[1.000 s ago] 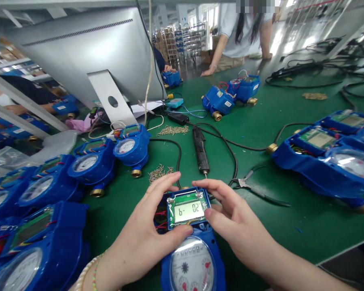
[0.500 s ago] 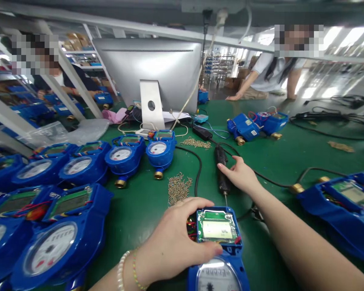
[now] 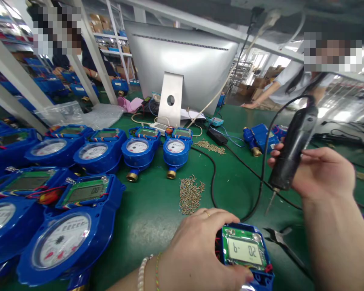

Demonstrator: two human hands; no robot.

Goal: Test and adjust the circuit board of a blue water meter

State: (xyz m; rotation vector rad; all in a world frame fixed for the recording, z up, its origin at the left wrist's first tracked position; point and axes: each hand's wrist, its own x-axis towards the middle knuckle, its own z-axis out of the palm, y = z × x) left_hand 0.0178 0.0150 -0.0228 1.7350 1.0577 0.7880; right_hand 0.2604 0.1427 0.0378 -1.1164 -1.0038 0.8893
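Note:
My left hand (image 3: 197,250), with a pearl bracelet at the wrist, grips the near blue water meter (image 3: 268,258) around its upper housing. The meter's green circuit board and lit display face up; its lower part runs out of view. My right hand (image 3: 329,171) holds a black electric screwdriver (image 3: 294,147) raised above the bench, its bit pointing down and apart from the meter. A pile of small brass-coloured screws (image 3: 191,195) lies beyond my left hand. Cutting pliers (image 3: 280,238) lie right of the meter.
Several blue water meters (image 3: 62,238) stand in rows at left. A second screw pile (image 3: 210,146) lies near a black power adapter (image 3: 216,135). A monitor (image 3: 185,52) stands at the back. The screwdriver's cable (image 3: 261,194) loops across the green bench. Two people are beyond it.
My right hand has lifted the screwdriver up and away from the meter, turning palm up. My left hand still grips the meter. The view has shifted, and the display now shows different characters.

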